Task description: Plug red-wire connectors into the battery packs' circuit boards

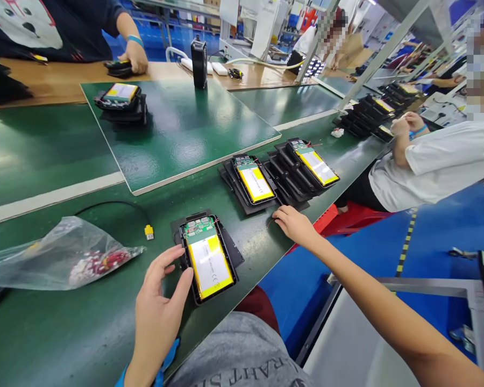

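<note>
Here, an open case (208,258) with a yellow cell is steadied at the counter (44,333) edge by the left hand (161,301), fingers spread | right hand (294,224), loosely open, rests by two stacks (280,174) | cover unfitted, judged midway.

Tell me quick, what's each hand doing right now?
Left hand: open, fingers steadying the nearest battery case, not gripping.
Right hand: open, palm down, fingertips by the middle stack of cases.

Glossy yellow battery (210,266) in matt black plastic shell (229,252) — smooth green mat (64,322), crinkled clear bag (60,252).
</note>
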A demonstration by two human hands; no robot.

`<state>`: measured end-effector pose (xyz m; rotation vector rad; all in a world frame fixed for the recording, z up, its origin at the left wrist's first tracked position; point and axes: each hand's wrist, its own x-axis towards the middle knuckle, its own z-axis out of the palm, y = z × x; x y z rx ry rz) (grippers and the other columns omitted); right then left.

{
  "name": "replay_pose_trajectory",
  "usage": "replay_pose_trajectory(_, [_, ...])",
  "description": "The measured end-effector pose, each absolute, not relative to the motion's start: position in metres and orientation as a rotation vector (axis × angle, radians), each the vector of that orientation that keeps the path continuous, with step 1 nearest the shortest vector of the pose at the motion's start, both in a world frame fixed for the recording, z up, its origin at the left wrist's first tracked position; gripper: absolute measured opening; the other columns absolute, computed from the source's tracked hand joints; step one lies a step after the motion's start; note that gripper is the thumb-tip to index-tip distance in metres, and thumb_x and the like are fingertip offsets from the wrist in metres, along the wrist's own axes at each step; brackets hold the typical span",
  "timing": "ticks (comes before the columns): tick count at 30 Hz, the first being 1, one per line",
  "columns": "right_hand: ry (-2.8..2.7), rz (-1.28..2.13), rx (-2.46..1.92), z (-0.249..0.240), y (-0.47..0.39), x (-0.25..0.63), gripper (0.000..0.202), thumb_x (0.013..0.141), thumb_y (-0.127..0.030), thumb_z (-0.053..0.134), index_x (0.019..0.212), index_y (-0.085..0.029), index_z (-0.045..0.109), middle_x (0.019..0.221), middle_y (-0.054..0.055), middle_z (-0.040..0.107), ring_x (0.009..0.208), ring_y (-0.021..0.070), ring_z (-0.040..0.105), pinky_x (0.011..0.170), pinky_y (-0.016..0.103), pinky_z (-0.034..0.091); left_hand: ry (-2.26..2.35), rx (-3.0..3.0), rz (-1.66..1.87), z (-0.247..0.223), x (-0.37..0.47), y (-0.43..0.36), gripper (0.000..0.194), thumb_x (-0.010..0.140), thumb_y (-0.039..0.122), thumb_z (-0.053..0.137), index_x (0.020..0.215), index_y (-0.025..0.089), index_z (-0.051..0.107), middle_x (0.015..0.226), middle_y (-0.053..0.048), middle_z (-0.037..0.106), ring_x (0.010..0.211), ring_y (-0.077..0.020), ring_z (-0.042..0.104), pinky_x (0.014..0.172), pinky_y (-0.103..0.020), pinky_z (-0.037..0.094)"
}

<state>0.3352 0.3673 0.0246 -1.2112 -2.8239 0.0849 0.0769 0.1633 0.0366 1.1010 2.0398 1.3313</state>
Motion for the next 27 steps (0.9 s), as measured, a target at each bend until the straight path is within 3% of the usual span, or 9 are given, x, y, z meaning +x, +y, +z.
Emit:
replay_pose_trajectory(9, [-2.633, 0.404, -1.172, 0.022, 0.353, 0.326, 0.013, 0.086, -0.012, 0.04, 0.077, -0.019, 0.046, 0.082, 0.007, 0.051, 0.08, 0.0231, 0.05, 0.068, 0.032, 0.044, 2.19, 1.554, 1.238, 0.051, 0.088, 0.16, 0.019, 0.082, 0.028, 0.054, 0.101, 0.026, 0.058, 0.115, -0.002, 0.058, 0.109, -0.0206, 0.05, 0.09, -0.035, 0.041])
replay_pose_trajectory(11, [-2.447, 0.738, -1.12, 0.03, 0.33, 0.308, 0.012, 0.089, -0.019, 0.039, 0.079, -0.02, 0.045, 0.08, 0.005, 0.05, 0.073, 0.0194, 0.05, 0.064, 0.028, 0.044, 2.143, 1.638, 1.252, 0.054, 0.094, 0.163, 0.017, 0.082, 0.025, 0.054, 0.099, 0.025, 0.058, 0.108, -0.002, 0.061, 0.102, -0.0188, 0.053, 0.086, -0.032, 0.043])
replay_pose_trajectory(14, [-1.749, 1.593, -0.934, 0.049, 0.29, 0.27, 0.018, 0.088, -0.034, 0.05, 0.077, -0.02, 0.048, 0.081, 0.002, 0.047, 0.069, 0.0159, 0.046, 0.061, 0.024, 0.042, 2.021, 1.702, 1.246, 0.059, 0.105, 0.171, 0.015, 0.083, 0.023, 0.053, 0.097, 0.024, 0.058, 0.094, -0.001, 0.064, 0.089, -0.0151, 0.057, 0.076, -0.026, 0.046])
replay_pose_trajectory(18, [-1.109, 2.106, -0.817, 0.07, 0.252, 0.227, 0.024, 0.076, -0.039, 0.068, 0.078, -0.02, 0.054, 0.085, 0.002, 0.049, 0.076, 0.0158, 0.048, 0.069, 0.023, 0.043, 1.978, 1.685, 1.274, 0.064, 0.117, 0.18, 0.012, 0.083, 0.026, 0.055, 0.093, 0.022, 0.06, 0.087, 0.0, 0.065, 0.08, -0.014, 0.059, 0.072, -0.025, 0.047])
replay_pose_trajectory(22, [-0.949, 2.212, -0.825, 0.076, 0.242, 0.215, 0.029, 0.07, -0.041, 0.074, 0.076, -0.021, 0.054, 0.088, 0.003, 0.052, 0.08, 0.0182, 0.051, 0.074, 0.027, 0.046, 1.985, 1.67, 1.337, 0.064, 0.117, 0.178, 0.009, 0.084, 0.024, 0.053, 0.088, 0.022, 0.062, 0.085, 0.0, 0.067, 0.08, -0.0139, 0.06, 0.072, -0.026, 0.047])
replay_pose_trajectory(27, [-1.145, 2.08, -0.812, 0.071, 0.245, 0.222, 0.023, 0.074, -0.04, 0.072, 0.081, -0.021, 0.06, 0.089, 0.003, 0.055, 0.082, 0.0183, 0.052, 0.074, 0.027, 0.047, 1.966, 1.7, 1.315, 0.064, 0.108, 0.173, 0.011, 0.086, 0.022, 0.05, 0.086, 0.021, 0.061, 0.082, -0.001, 0.067, 0.078, -0.0132, 0.06, 0.072, -0.025, 0.046])
